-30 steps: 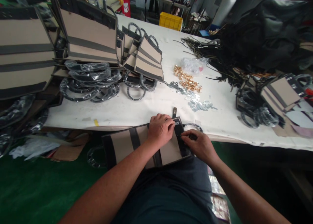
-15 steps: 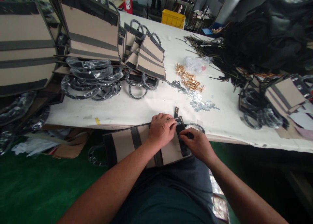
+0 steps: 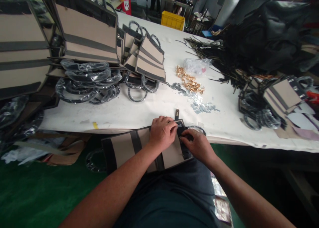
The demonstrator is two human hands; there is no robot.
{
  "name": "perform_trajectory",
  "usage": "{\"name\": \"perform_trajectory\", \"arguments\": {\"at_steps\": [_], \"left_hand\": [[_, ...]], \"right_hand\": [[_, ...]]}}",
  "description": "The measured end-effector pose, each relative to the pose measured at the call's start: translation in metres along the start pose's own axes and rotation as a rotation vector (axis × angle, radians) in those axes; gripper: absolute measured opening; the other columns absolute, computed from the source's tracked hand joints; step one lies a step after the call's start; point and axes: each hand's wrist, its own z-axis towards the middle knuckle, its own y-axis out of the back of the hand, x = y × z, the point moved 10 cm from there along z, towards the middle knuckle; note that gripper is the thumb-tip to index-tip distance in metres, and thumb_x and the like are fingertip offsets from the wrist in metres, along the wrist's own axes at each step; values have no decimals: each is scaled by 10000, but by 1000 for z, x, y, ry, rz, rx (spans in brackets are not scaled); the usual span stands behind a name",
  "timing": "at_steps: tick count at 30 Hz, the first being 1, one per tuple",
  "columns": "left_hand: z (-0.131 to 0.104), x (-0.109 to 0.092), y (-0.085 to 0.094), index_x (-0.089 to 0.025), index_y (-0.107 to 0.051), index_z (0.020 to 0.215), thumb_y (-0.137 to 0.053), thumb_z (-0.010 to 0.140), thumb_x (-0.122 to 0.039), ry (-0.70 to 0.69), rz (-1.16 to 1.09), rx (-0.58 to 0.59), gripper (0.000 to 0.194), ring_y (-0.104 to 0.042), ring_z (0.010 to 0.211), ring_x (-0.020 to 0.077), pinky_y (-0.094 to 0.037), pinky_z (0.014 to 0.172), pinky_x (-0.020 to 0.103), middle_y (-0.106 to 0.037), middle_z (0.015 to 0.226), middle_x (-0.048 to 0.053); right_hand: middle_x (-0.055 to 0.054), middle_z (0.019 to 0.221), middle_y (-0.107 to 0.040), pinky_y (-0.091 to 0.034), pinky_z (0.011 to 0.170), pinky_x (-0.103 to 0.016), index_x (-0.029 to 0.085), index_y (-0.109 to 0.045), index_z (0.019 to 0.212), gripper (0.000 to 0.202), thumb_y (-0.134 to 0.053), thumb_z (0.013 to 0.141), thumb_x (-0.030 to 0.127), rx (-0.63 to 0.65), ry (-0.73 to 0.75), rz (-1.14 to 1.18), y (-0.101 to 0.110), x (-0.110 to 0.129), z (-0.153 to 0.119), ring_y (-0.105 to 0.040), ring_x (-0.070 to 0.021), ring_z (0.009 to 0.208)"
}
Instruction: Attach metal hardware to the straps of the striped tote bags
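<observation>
Head view: bag [image 3: 124, 148] lies under left hand [image 3: 161, 133].

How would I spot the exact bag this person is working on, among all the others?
Start at the white table and follow its near edge to the middle, where the left hand and right hand meet. The bag lies flat under them, half on the lap. Unlike the stacked bags further back, it lies alone and is being handled.
</observation>
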Motion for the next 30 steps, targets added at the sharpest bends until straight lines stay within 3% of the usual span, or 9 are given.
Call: {"name": "perform_trajectory", "arguments": {"at_steps": [5,10,15,17,20,25,30], "left_hand": [[0,0,0,-272,-741,973,-672,985,-277,0,3,-3,70,-604,1084,264,-426,896,467,-737,1144,29],[1,2,0,-274,-750,988,-690,985,-302,17,-17,-7,66,-611,1104,271,-432,906,475,-746,1153,34],[4,5,1,-275,-757,979,-717,963,-267,47,-46,-4,45,-618,1107,266,-440,919,474,-755,1155,26],[6,6,1,-276,-761,969,-734,946,-252,65,-57,2,43,-622,1096,264,-444,920,470,-762,1135,22],[8,7,2,-282,-767,947,-750,927,-230,88,-65,9,58,-626,1075,256,-446,914,463,-769,1103,8],[10,7,1,-286,-767,940,-733,940,-234,97,-64,23,62,-630,1069,249,-451,915,460,-768,1111,5],[9,7,-3,-289,-770,972,-711,955,-253,84,-56,40,71,-634,1105,271,-453,925,478,-764,1153,24]], "right_hand": [[-55,890,-748,-522,813,-379,216,-760,885,78,-709,878,275,-32,-18,95,9,2,0,-690,-253,867],[15,624,-622,-478,512,-303,210,-744,950,277,-758,902,482,-203,-211,497,55,2,-3,-586,-177,529],[35,630,-512,-475,501,-270,218,-552,693,393,-743,914,480,-516,12,923,90,29,18,-532,-121,501],[47,612,-444,-461,500,-266,222,-473,641,435,-718,916,454,-597,72,1039,90,29,33,-494,-109,492],[63,597,-380,-415,464,-259,230,-428,635,431,-675,921,435,-620,58,1152,81,19,58,-425,-99,458],[75,586,-328,-352,430,-245,239,-370,632,468,-658,940,440,-542,48,1172,67,11,78,-352,-91,437],[52,547,-410,-369,461,-268,242,-398,597,494,-664,975,418,-395,142,969,53,41,74,-411,-111,459]]}}
